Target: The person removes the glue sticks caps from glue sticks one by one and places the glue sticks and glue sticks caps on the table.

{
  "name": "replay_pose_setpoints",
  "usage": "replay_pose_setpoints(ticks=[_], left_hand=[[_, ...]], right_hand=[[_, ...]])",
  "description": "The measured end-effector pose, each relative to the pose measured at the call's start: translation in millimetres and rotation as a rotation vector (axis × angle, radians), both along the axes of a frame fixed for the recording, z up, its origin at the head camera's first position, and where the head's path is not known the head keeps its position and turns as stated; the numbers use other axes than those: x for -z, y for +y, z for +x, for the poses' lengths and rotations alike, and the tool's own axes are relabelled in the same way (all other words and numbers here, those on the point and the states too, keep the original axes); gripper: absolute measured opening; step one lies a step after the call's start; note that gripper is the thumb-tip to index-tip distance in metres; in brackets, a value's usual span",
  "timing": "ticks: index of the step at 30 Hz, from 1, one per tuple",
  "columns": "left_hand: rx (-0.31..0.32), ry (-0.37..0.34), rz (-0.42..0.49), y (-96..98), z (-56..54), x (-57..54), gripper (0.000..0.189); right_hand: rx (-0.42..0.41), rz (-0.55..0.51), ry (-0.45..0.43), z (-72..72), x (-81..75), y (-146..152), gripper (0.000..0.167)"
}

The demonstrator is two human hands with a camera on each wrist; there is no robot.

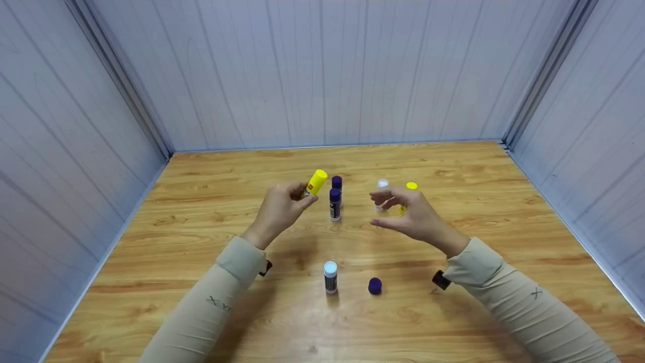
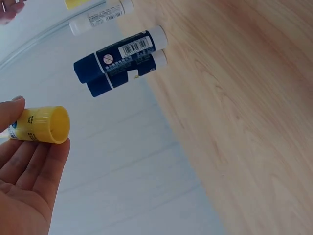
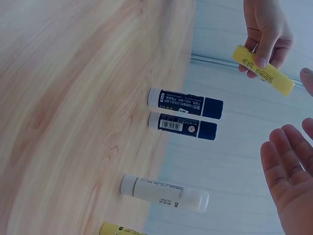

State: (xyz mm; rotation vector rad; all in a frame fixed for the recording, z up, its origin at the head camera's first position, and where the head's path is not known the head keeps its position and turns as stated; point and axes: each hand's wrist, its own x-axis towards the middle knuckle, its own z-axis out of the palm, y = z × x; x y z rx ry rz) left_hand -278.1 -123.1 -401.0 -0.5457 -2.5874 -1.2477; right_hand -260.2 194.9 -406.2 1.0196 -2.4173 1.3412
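Note:
My left hand (image 1: 281,207) grips a yellow glue stick (image 1: 317,181) between thumb and fingers, tilted and raised above the table. In the left wrist view, a hollow round end of this yellow tube (image 2: 59,125) faces the camera. To its right, two dark blue glue sticks (image 1: 335,205) stand upright close together. My right hand (image 1: 415,214) hovers with thumb and fingers apart and nothing between them. Behind it, partly hidden in the head view, stand a white glue stick (image 3: 164,193) and a second yellow glue stick (image 1: 411,186).
Nearer to me on the wooden table (image 1: 191,302) stands a dark-labelled glue stick (image 1: 330,278) with a pale top. A loose dark blue cap (image 1: 375,286) lies to its right. Pale panel walls (image 1: 322,75) border the table at the back and both sides.

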Motion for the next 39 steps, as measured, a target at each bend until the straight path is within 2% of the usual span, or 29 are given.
replay_pose_setpoints(ticks=[4,8,13,17,21,28,39], left_hand=[[0.062,0.062,-0.053,6.2,4.2,-2.3,0.031],[0.118,0.100,-0.083,13.0,8.0,-3.3,0.032],[0.180,0.071,-0.129,24.3,15.0,-6.6,0.031],[0.216,0.029,-0.179,33.5,20.9,-10.0,0.035],[0.253,0.040,-0.221,40.4,25.0,-11.6,0.037],[0.276,0.085,-0.270,47.2,29.2,-12.0,0.034],[0.305,0.074,-0.246,50.3,30.5,-12.6,0.034]], right_hand=[[0.002,-0.070,-0.051,-1.7,1.6,-3.6,0.049],[0.007,-0.095,-0.090,-1.6,2.1,-7.4,0.051],[0.018,-0.113,-0.143,-1.9,2.4,-12.4,0.053],[0.017,-0.124,-0.149,-1.4,2.3,-15.3,0.052],[0.007,-0.137,-0.143,-0.3,2.5,-17.5,0.051],[-0.022,-0.173,-0.159,0.7,3.7,-21.1,0.045],[-0.036,-0.223,-0.163,0.9,4.9,-22.1,0.029]])
